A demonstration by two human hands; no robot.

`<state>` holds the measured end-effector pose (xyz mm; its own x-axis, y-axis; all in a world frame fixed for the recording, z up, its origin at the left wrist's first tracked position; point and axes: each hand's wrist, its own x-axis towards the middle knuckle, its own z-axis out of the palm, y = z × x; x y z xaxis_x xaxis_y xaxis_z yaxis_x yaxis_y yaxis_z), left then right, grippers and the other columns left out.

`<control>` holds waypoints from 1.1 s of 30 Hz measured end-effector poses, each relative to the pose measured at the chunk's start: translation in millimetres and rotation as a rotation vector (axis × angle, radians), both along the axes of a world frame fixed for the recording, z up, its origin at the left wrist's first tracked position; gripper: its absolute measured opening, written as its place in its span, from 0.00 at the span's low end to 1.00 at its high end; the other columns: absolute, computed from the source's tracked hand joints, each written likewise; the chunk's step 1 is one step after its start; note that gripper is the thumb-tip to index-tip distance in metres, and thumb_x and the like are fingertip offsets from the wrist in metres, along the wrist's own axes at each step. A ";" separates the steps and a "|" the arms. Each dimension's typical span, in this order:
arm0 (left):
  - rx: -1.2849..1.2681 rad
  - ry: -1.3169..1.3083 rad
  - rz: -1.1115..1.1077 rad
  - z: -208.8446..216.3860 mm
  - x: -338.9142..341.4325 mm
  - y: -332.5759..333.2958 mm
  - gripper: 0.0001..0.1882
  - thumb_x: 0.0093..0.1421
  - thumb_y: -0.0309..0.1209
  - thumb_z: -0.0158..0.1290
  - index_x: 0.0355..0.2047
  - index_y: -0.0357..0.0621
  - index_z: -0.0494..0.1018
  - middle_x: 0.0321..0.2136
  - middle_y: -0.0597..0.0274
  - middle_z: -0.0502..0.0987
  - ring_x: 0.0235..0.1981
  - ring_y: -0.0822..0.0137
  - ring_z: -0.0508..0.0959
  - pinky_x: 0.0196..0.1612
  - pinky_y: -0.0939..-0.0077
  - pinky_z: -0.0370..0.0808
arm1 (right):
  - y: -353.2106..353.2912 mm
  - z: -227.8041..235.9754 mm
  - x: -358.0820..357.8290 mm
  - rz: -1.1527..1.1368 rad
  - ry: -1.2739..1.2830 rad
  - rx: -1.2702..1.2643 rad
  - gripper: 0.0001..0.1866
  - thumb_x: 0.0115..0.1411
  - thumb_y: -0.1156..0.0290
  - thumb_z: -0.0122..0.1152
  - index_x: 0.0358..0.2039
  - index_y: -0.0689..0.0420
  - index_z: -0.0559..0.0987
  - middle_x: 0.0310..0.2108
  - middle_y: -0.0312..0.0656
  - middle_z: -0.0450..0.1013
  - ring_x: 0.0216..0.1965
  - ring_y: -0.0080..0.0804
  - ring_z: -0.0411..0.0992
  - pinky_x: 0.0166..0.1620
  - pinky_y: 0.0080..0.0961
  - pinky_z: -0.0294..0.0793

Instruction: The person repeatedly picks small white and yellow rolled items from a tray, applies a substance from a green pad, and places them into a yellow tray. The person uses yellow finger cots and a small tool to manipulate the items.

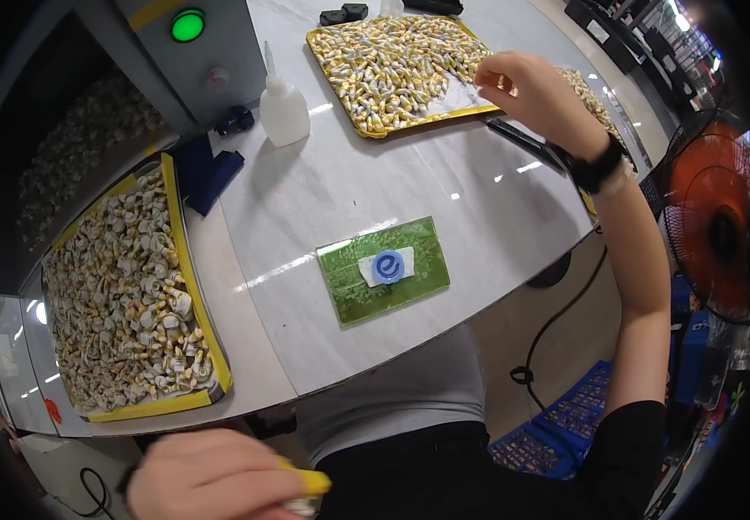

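My left hand [215,475] is low at the left, in front of the table edge, slightly blurred. Its fingers are closed on a small yellow-and-white piece [310,482]. My right hand [527,91], with a black band at the wrist, is over the right edge of a yellow-rimmed tray [375,133] full of small yellow-and-white cone-shaped pieces [392,61]. Its fingers are curled together, and I cannot make out what they hold. On the table between my hands lies a green glass-like plate [349,299]. It bears a white patch [369,274] with a round blue piece [388,267] on it.
A second yellow-edged tray [191,299] at the left holds many similar pieces. A white nozzle bottle [285,113] stands near a grey machine with a green light [188,26]. Dark blue cloth [215,182] lies beside it. An orange fan [711,208] is at the right, blue crates [557,425] below.
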<state>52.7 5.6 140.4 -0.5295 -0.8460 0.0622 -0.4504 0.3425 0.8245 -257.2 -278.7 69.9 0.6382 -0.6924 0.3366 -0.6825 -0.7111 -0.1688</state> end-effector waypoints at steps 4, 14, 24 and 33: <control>0.304 0.354 -0.121 -81.0 -14.1 -17.8 0.15 0.48 0.27 0.62 0.37 0.37 0.76 0.30 0.58 0.79 0.30 0.64 0.79 0.34 0.77 0.74 | -35.1 -23.7 -27.2 -0.122 0.102 -0.024 0.07 0.50 0.72 0.59 0.26 0.63 0.76 0.26 0.50 0.74 0.30 0.48 0.72 0.36 0.37 0.71; 0.738 1.281 0.291 -137.3 -50.8 13.7 0.17 0.54 0.24 0.58 0.42 0.27 0.70 0.35 0.47 0.78 0.39 0.62 0.79 0.46 0.69 0.74 | -46.3 -37.1 -4.1 -0.129 0.285 -0.078 0.06 0.54 0.73 0.55 0.26 0.63 0.75 0.27 0.51 0.72 0.34 0.51 0.71 0.37 0.39 0.70; 0.798 1.362 0.282 -132.5 -49.7 4.4 0.17 0.54 0.24 0.57 0.43 0.27 0.70 0.36 0.47 0.77 0.39 0.62 0.79 0.46 0.67 0.75 | 57.2 6.7 34.1 0.102 -0.338 0.204 0.06 0.55 0.78 0.57 0.34 0.62 0.75 0.27 0.36 0.76 0.28 0.20 0.72 0.30 0.17 0.71; 0.806 1.421 0.217 -142.9 -50.7 6.2 0.14 0.51 0.17 0.58 0.39 0.28 0.70 0.37 0.49 0.77 0.40 0.62 0.79 0.45 0.69 0.76 | 130.6 -6.0 58.7 0.427 -0.039 0.112 0.10 0.43 0.80 0.64 0.29 0.59 0.77 0.25 0.40 0.71 0.26 0.35 0.71 0.28 0.26 0.71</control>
<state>2.0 11.8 -2.5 -0.3108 -0.9450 -0.1015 0.7956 -0.3171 0.5162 -198.4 -148.1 63.9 0.8634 -0.4027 0.3040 -0.3230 -0.9040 -0.2801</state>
